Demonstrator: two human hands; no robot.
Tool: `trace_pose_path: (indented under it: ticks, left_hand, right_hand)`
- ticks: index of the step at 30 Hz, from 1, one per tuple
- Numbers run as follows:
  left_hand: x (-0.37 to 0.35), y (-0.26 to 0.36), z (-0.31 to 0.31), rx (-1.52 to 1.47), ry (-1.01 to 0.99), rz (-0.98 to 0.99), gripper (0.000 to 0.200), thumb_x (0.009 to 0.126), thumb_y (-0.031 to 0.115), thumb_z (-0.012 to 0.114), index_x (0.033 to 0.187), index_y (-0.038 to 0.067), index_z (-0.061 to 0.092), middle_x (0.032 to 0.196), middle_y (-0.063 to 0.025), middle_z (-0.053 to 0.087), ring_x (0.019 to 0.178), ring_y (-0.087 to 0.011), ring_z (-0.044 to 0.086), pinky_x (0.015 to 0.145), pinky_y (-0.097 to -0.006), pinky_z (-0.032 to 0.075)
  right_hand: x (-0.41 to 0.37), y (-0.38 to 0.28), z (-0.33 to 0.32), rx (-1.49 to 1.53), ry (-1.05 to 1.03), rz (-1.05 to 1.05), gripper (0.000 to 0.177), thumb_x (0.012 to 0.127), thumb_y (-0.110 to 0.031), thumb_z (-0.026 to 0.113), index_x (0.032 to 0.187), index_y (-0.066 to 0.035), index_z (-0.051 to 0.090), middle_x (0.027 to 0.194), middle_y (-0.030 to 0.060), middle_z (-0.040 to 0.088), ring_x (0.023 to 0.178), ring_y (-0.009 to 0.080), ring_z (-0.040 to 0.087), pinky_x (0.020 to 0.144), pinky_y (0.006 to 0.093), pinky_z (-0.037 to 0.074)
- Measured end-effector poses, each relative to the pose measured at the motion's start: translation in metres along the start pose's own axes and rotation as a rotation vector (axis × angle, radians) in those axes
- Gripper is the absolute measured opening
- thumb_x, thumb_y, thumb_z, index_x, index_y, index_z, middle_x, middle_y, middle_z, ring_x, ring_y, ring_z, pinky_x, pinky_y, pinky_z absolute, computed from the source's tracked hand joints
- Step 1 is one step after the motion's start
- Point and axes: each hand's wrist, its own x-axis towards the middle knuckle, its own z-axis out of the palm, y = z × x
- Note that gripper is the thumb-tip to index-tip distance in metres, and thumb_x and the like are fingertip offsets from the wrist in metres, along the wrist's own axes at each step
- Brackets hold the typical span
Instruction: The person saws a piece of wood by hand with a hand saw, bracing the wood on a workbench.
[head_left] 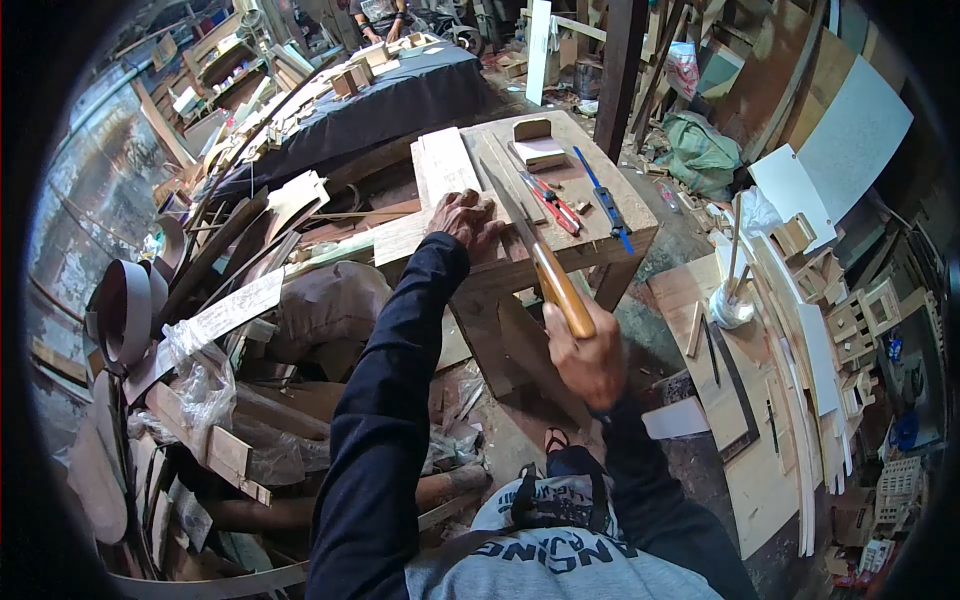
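A handsaw with a wooden handle is in my right hand, its fingers wrapped round the grip. Its blade points away over a wooden workbench. My left hand presses down on a pale board at the bench's left edge, fingers bent, beside the blade. Right of the blade lie red-handled pliers and a blue bar-shaped tool. A small wooden block with an upright end stands farther back on the bench.
Scrap wood and plastic wrap crowd the left. Behind, a dark-covered table holds wood pieces, with another person's hands at its far end. A plywood sheet and long strips lie right. A dark post stands behind the bench.
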Motion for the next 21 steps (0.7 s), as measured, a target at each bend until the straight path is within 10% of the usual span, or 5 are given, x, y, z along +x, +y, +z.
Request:
trace_pose_path:
  ticks: [21]
  left_hand:
    - [-0.001,0.005,-0.007,-0.013,0.015,0.04,0.04,0.091,0.038,0.059,0.113,0.006,0.068,0.112,-0.0193,0.063,0.112,-0.037,0.057,0.101,-0.045,0.04]
  right_hand:
    - [0.024,-0.004,0.008,-0.056,0.017,-0.029,0.039,0.095,-0.02,0.06,0.127,0.003,0.058,0.096,0.0273,0.066,0.089,0.0396,0.069,0.077,0.0407,0.053]
